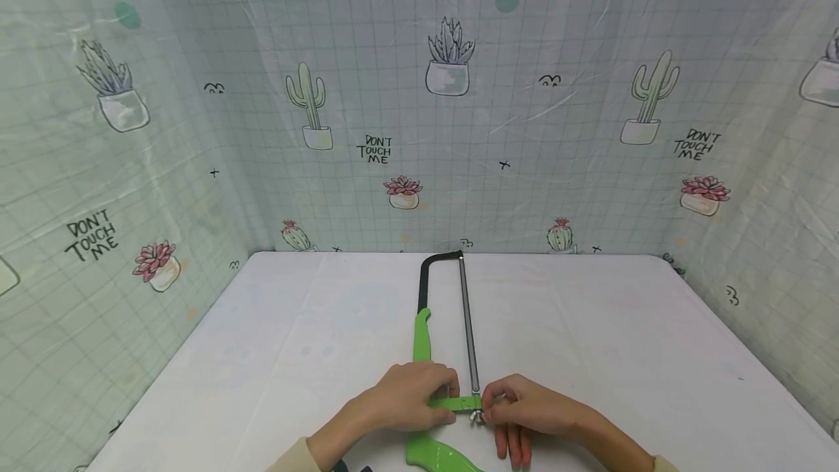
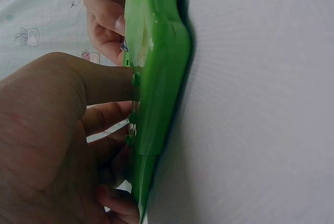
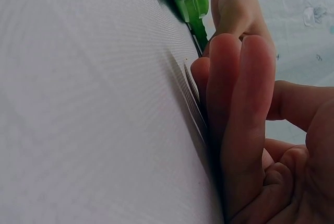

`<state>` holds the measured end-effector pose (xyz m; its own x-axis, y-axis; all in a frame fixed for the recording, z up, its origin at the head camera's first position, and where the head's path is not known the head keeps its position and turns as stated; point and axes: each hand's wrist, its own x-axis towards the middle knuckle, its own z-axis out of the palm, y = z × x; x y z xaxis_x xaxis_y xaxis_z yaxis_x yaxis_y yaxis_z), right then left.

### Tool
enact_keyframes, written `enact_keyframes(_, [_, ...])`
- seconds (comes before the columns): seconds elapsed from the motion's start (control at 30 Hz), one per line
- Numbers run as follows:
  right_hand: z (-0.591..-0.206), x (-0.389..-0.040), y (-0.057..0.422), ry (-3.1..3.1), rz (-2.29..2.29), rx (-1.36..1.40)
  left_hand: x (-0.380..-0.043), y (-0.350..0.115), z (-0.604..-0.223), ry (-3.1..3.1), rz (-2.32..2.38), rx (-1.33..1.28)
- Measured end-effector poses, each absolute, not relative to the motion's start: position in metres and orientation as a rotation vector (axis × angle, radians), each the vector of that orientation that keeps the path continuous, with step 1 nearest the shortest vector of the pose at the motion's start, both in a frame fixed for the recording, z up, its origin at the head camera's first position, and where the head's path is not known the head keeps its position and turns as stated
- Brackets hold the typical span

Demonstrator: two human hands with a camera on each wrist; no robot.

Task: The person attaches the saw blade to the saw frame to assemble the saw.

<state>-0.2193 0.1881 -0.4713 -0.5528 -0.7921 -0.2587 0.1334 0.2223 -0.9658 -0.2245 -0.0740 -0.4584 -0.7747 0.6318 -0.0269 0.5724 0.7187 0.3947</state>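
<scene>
A hacksaw (image 1: 422, 344) with a green handle and a black front bow lies on the table, its front end pointing away from me. Its thin grey blade (image 1: 468, 326) runs along the right side. My left hand (image 1: 413, 393) grips the green frame, fingers and thumb bent round it near the crossbar; the left wrist view shows the green body (image 2: 159, 83) close up. At the blade's near end, the fingertips of my right hand (image 1: 534, 406) pinch the silver wing nut (image 1: 476, 417), partly covering it. Its other fingers extend down beside the tabletop.
The white table (image 1: 314, 333) ends at a patterned cloth backdrop (image 1: 367, 108) behind and at both sides. Small dark items (image 1: 341, 466) peek in at the bottom edge, left of the handle, too cut off to identify.
</scene>
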Motion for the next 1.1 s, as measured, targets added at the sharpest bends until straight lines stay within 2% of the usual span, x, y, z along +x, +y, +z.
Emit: enact_keyframes(1.1, [-0.4722, -0.2201, 0.1878, 1.671, -1.465, -0.637, -0.2247, -0.0738, -0.4566, 2.766, 0.551, 0.988])
